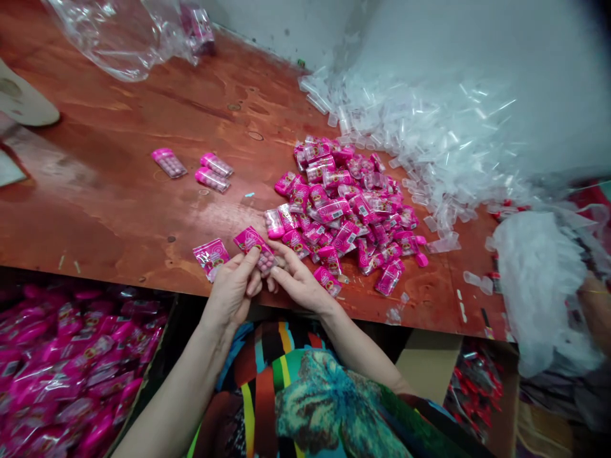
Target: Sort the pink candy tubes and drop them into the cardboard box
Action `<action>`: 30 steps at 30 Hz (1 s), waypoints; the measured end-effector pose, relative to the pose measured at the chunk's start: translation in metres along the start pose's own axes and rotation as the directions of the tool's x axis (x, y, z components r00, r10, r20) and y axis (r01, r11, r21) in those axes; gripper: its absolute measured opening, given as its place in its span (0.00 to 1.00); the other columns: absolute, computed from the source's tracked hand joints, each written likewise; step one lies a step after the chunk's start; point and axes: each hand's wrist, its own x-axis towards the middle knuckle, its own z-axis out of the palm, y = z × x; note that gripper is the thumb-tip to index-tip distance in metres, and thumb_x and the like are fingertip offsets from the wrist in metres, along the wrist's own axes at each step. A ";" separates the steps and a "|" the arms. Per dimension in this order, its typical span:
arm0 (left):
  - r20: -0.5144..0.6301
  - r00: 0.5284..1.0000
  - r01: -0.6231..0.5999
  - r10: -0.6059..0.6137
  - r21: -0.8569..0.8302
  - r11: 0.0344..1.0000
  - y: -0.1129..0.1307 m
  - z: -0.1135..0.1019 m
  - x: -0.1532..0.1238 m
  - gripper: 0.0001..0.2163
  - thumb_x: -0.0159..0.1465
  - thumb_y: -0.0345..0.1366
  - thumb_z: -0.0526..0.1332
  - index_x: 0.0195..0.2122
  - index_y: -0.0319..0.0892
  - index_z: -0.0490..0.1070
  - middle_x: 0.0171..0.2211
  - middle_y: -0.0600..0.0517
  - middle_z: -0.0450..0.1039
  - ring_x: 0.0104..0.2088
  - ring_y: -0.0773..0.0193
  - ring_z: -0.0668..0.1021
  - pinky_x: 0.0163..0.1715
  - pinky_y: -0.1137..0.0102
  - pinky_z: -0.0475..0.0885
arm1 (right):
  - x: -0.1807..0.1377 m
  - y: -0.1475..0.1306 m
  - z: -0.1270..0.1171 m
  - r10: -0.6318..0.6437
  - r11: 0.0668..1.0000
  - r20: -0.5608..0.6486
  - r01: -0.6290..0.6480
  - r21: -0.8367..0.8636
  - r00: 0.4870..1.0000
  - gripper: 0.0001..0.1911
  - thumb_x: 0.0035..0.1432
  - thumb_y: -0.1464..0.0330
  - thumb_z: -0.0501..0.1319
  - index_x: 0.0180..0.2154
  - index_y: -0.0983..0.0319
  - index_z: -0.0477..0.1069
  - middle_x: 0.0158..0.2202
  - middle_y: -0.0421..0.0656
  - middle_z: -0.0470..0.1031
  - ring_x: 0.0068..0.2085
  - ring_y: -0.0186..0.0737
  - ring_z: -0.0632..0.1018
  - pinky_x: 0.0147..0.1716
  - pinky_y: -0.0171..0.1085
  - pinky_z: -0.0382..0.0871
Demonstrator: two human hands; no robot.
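Near the table's front edge, my left hand (231, 286) pinches a small candy pack (255, 245) between thumb and fingers. The pack has a pink printed wrapper at one end, and round pink candies show through its clear part. My right hand (298, 280) closes on the candy end of the same pack. A flat pink wrapper (210, 257) lies just left of my left hand. Beyond my right hand is a heap of pink candy packs (344, 210). Three clear candy tubes with pink caps (212, 179) lie farther back on the left.
Clear plastic tubes (410, 127) are piled against the wall on the reddish wooden table (119, 222). A box of pink packs (71, 369) stands below left, and one with red items (472, 388) below right. Plastic bags (539, 286) lie at right.
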 end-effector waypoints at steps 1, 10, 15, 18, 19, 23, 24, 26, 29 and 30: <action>-0.009 1.000 -0.005 0.005 0.003 1.000 -0.002 0.001 -0.001 0.24 0.57 0.53 0.79 0.27 0.40 0.71 0.13 0.59 0.60 0.14 0.75 0.60 0.17 0.75 0.52 | 0.000 0.001 -0.001 -0.009 1.000 -0.006 0.009 0.024 1.000 0.29 0.71 0.53 0.65 0.66 0.53 0.61 0.41 0.39 0.75 0.33 0.37 0.75 0.37 0.39 0.75; -0.039 0.996 -0.070 0.075 0.126 0.990 -0.010 0.014 -0.007 0.21 0.59 0.53 0.77 0.26 0.42 0.75 0.18 0.53 0.71 0.16 0.73 0.62 0.17 0.72 0.52 | 0.001 -0.008 0.000 0.100 0.982 -0.174 -0.069 0.175 0.980 0.25 0.62 0.56 0.73 0.55 0.56 0.69 0.28 0.34 0.75 0.29 0.39 0.77 0.33 0.38 0.72; -0.002 0.996 -0.083 0.086 0.218 0.972 -0.003 0.013 -0.012 0.19 0.63 0.56 0.72 0.44 0.48 0.84 0.27 0.47 0.81 0.14 0.69 0.63 0.15 0.68 0.58 | 0.002 -0.053 -0.020 0.102 0.883 -0.403 0.104 0.458 0.909 0.20 0.62 0.53 0.73 0.50 0.54 0.75 0.32 0.38 0.77 0.23 0.33 0.68 0.25 0.36 0.65; -0.014 0.943 -0.295 0.333 0.433 0.852 0.002 -0.011 -0.011 0.12 0.66 0.51 0.70 0.42 0.51 0.87 0.37 0.43 0.86 0.24 0.56 0.79 0.24 0.63 0.76 | 0.019 -0.057 -0.018 0.069 0.911 -0.329 0.075 0.406 0.942 0.25 0.66 0.47 0.68 0.55 0.54 0.76 0.36 0.42 0.80 0.21 0.34 0.67 0.23 0.37 0.63; -0.012 0.894 -0.377 0.448 0.520 0.767 0.004 -0.022 -0.010 0.09 0.67 0.48 0.69 0.40 0.52 0.87 0.39 0.42 0.87 0.33 0.50 0.85 0.32 0.58 0.81 | 0.031 -0.054 -0.012 0.065 0.945 -0.252 0.021 0.326 0.966 0.25 0.67 0.47 0.67 0.57 0.55 0.76 0.35 0.42 0.81 0.22 0.35 0.69 0.23 0.37 0.64; 0.023 0.725 -0.379 0.688 0.848 0.371 0.002 -0.064 -0.007 0.16 0.67 0.38 0.67 0.53 0.61 0.87 0.60 0.42 0.82 0.39 0.42 0.88 0.32 0.54 0.81 | 0.110 -0.045 0.020 -0.163 0.929 -0.063 0.131 -0.346 0.985 0.13 0.73 0.62 0.61 0.52 0.58 0.80 0.35 0.42 0.81 0.33 0.41 0.79 0.39 0.41 0.75; 0.051 0.722 -0.326 0.690 0.905 0.275 -0.001 -0.071 -0.006 0.20 0.67 0.37 0.65 0.58 0.63 0.85 0.65 0.42 0.78 0.34 0.44 0.88 0.26 0.55 0.78 | 0.135 -0.046 0.028 -0.245 0.839 -0.061 0.180 -0.514 0.968 0.12 0.73 0.68 0.59 0.50 0.58 0.81 0.38 0.43 0.82 0.39 0.43 0.81 0.46 0.43 0.75; 0.114 0.741 -0.251 0.662 0.961 0.115 -0.006 -0.079 -0.005 0.26 0.68 0.33 0.61 0.64 0.63 0.81 0.69 0.42 0.73 0.25 0.49 0.84 0.20 0.56 0.73 | 0.180 -0.051 0.041 -0.301 0.618 -0.028 0.173 -0.766 0.953 0.18 0.72 0.77 0.55 0.55 0.62 0.80 0.50 0.50 0.82 0.51 0.47 0.81 0.56 0.45 0.73; 0.146 0.755 -0.220 0.640 0.975 0.037 -0.008 -0.078 -0.005 0.28 0.67 0.30 0.58 0.64 0.60 0.81 0.68 0.42 0.74 0.24 0.50 0.82 0.18 0.56 0.69 | 0.222 -0.057 0.059 -0.196 0.249 0.108 0.156 -0.956 0.975 0.18 0.76 0.73 0.56 0.60 0.62 0.77 0.61 0.55 0.77 0.59 0.52 0.77 0.59 0.48 0.71; 0.135 0.755 -0.217 0.642 0.975 0.050 -0.007 -0.076 -0.006 0.27 0.67 0.30 0.58 0.62 0.59 0.83 0.67 0.42 0.75 0.24 0.51 0.82 0.19 0.57 0.68 | 0.226 -0.056 0.064 -0.151 0.149 0.138 0.161 -0.976 0.979 0.17 0.77 0.70 0.56 0.61 0.62 0.76 0.63 0.56 0.75 0.60 0.54 0.75 0.59 0.49 0.71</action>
